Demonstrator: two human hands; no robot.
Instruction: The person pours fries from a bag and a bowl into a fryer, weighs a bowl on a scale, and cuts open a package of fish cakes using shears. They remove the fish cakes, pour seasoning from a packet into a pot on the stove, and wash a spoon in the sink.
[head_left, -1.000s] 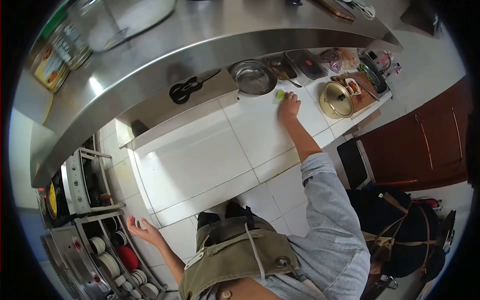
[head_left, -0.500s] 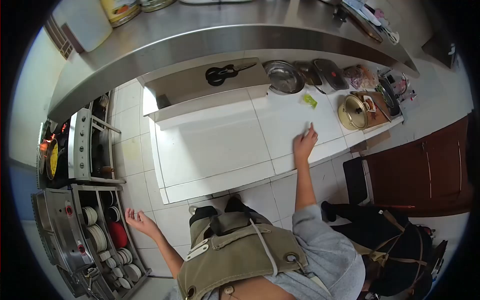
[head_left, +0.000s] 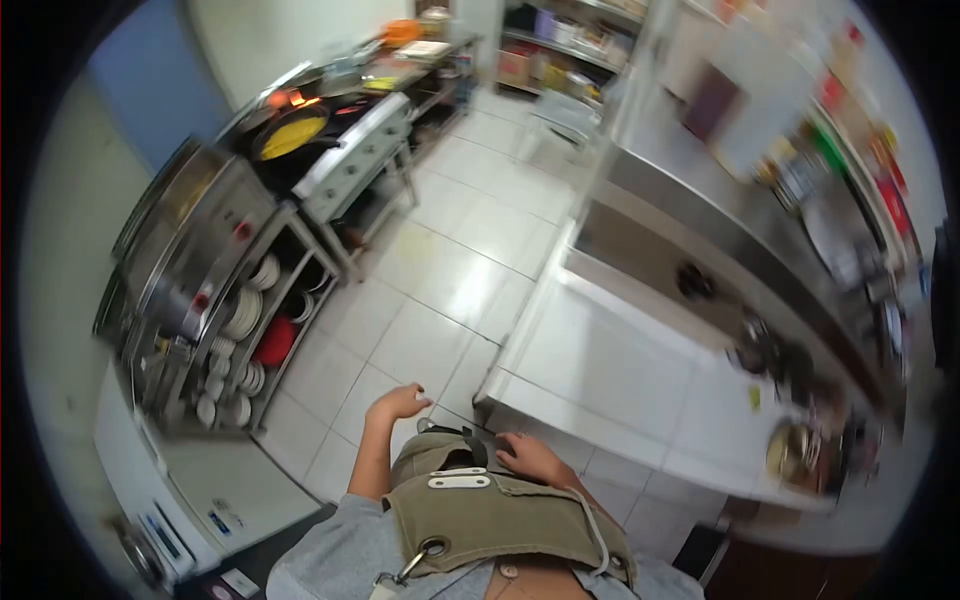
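Head view: the left hand (head_left: 398, 402) hangs over the tiled floor (head_left: 430, 270), released, its fingers loosely bent and pointing toward the counter (head_left: 600, 360). The right hand (head_left: 530, 457) is also released, fingers slack and slightly curled, held low in front of the body beside the apron (head_left: 510, 515); whether its fingertips touch the cloth, I cannot tell. Both hands are near the counter's close corner, the left one apart from it, the right one just below its front edge as seen here.

The counter is white and tiled and runs off to the right. Toward its far end lies a small green item (head_left: 754, 397), well apart from both hands, with a pot (head_left: 790, 450) near it; both are blurred. A steel shelf (head_left: 740, 215) stands above the counter's back side, loaded with things too smeared to make out.

Across the floor to the left is a stove (head_left: 345, 178), where a pan (head_left: 312, 150) holds yellow food (head_left: 293, 136) beside an orange glow. Next to the stove, a rack (head_left: 300, 255) carries stacked plates (head_left: 243, 312) and a red item (head_left: 275, 342). A white appliance (head_left: 235, 490) stands at lower left, and blurred shelves (head_left: 560, 45) are at the far end.
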